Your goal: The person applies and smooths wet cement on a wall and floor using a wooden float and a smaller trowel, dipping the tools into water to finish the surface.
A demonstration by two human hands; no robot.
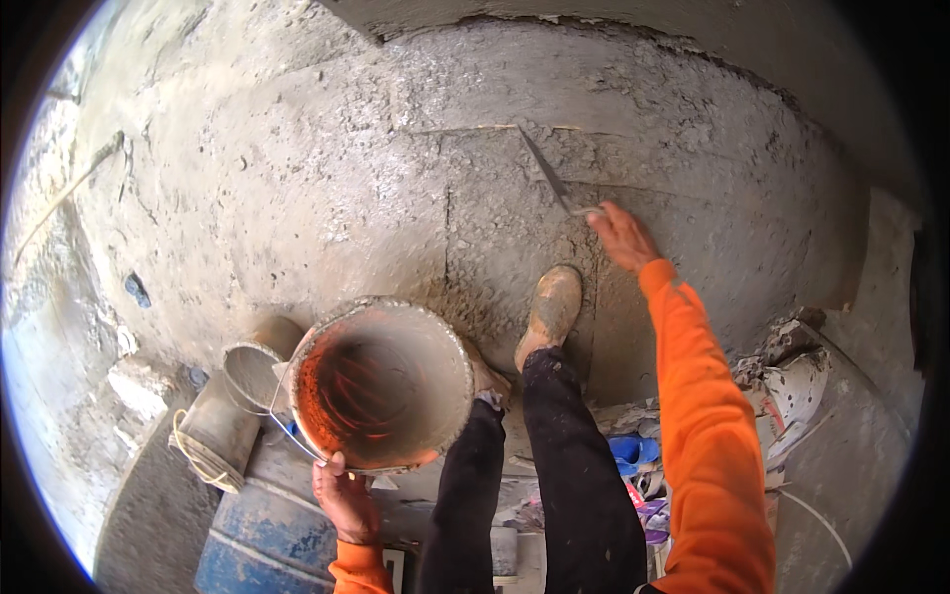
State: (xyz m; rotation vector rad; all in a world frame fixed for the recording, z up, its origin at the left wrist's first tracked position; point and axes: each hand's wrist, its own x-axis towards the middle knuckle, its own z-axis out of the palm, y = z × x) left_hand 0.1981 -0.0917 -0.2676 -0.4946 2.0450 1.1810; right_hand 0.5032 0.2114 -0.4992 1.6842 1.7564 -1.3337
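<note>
My right hand (pixel 623 236) is closed round the handle of a trowel (pixel 543 166), whose narrow blade points away to the far left over the rough grey cement surface (pixel 327 188). At the lower left, my left hand (pixel 346 500) grips the near rim of a round orange bucket (pixel 386 381). Grey mortar coats its rim and most of its inside, and the mouth faces up toward me. A thin wire handle (pixel 279 408) hangs on the bucket's left side. Most of the bucket's outer wall is hidden.
My shod foot (pixel 554 302) stands near the middle. Left of the bucket are a smaller grey bucket (pixel 254 371), another mortar-stained bucket (pixel 213 426) with rope and a blue drum (pixel 262 540). Rubble (pixel 792 371) and a blue scrap (pixel 633 452) lie at the lower right.
</note>
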